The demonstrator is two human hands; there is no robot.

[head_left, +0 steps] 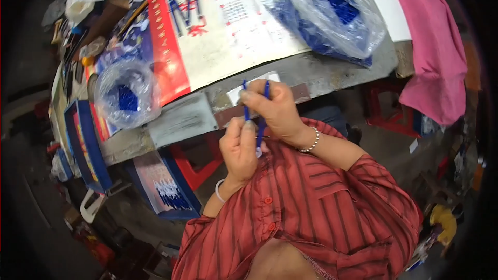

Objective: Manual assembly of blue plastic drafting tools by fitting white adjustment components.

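My left hand (238, 148) is closed, its thumb and fingers pinching the lower part of a thin blue pen-like stick (246, 111). The fingertips of my right hand (275, 108) close on the upper part of that same stick. A second blue pen-like stick (261, 134) runs down from my right hand's fingers, past my left hand, to a pale end. Its exact hold is partly hidden. Both hands are just off the table's front edge, in front of my chest. Behind them is a small white paper piece (236, 95).
A red-and-white printed sheet (249, 41) covers the table, with several blue pen-like sticks (179, 13) on it. Clear bags of blue parts stand left (127, 80) and right (358, 36). Blue trays (85, 145) sit left; pink cloth (433, 46) hangs right.
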